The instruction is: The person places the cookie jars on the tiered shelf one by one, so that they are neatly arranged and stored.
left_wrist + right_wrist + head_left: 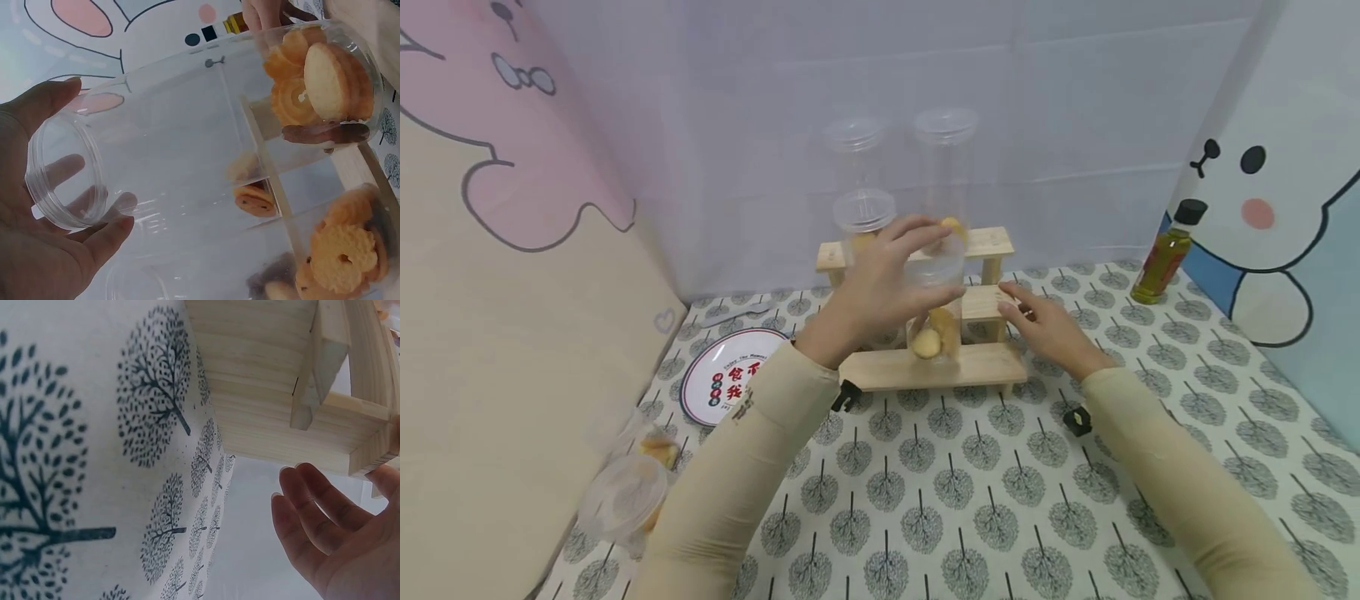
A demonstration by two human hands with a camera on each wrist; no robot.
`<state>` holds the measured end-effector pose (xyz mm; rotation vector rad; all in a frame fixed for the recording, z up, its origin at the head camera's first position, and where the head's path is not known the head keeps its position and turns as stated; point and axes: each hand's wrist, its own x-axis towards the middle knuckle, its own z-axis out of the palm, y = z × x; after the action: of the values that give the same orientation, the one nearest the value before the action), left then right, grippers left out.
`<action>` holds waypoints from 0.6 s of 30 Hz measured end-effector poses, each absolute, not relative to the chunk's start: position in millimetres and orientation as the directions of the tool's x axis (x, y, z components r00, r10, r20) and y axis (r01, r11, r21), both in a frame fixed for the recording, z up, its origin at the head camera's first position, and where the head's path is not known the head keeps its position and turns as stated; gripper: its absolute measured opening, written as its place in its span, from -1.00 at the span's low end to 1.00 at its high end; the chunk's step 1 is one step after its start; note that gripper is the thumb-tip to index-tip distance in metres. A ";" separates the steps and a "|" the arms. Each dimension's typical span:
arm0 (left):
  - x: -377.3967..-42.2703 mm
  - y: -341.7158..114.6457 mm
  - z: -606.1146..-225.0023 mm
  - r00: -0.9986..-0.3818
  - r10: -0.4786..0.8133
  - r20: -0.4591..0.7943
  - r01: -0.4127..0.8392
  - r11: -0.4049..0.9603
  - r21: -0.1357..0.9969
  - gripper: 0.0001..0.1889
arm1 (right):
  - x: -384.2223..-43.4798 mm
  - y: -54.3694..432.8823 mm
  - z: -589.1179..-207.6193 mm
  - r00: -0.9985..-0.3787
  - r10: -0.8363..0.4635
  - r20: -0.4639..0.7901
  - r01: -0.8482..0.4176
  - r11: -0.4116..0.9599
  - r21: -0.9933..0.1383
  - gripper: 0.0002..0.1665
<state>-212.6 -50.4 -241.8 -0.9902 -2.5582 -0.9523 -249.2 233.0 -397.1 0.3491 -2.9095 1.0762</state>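
Note:
A three-step wooden rack point(880, 367) stands at the middle of the table. My left hand point(887, 275) holds a tall clear jar point(951, 333) near its lid, thumb on one side and fingers round the other. Cookies point(328, 81) lie in the jar's bottom, which is at the lowest step. Other clear lidded jars point(863, 212) with cookies stand behind it on the rack. My right hand point(1048, 325) holds the right end of the middle step; in the right wrist view, its lower fingers point(319, 515) hang free beside the wood point(262, 419).
A white plate point(700, 383) with red lettering lies left of the rack, with a pale utensil point(737, 313) behind it. Clear containers point(625, 496) with yellowish food are at the front left. An oil bottle point(1165, 258) stands at the back right, by the curtain.

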 end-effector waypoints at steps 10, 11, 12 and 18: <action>-234.9 -20.0 -221.6 -0.796 0.486 0.361 0.605 0.656 0.451 -0.20 | -251.2 233.5 -397.9 -0.974 -0.202 0.106 -0.222 0.724 -0.654 -0.21; -237.2 -17.4 -220.5 -0.800 0.480 0.358 0.599 0.661 0.452 -0.20 | -251.6 233.7 -398.1 -0.974 -0.202 0.107 -0.222 0.720 -0.657 -0.20; -239.2 -15.0 -220.0 -0.805 0.475 0.355 0.592 0.668 0.450 -0.21 | -251.7 233.9 -398.3 -0.973 -0.205 0.107 -0.224 0.720 -0.657 -0.20; -247.2 -4.3 -222.6 -0.819 0.458 0.345 0.573 0.680 0.457 -0.22 | -250.0 234.6 -401.0 -0.970 -0.224 0.097 -0.233 0.723 -0.650 -0.19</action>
<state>-247.2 -4.3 -222.6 -0.8348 -2.6900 -0.8346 -250.0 234.6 -401.0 0.3849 -2.9052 1.0985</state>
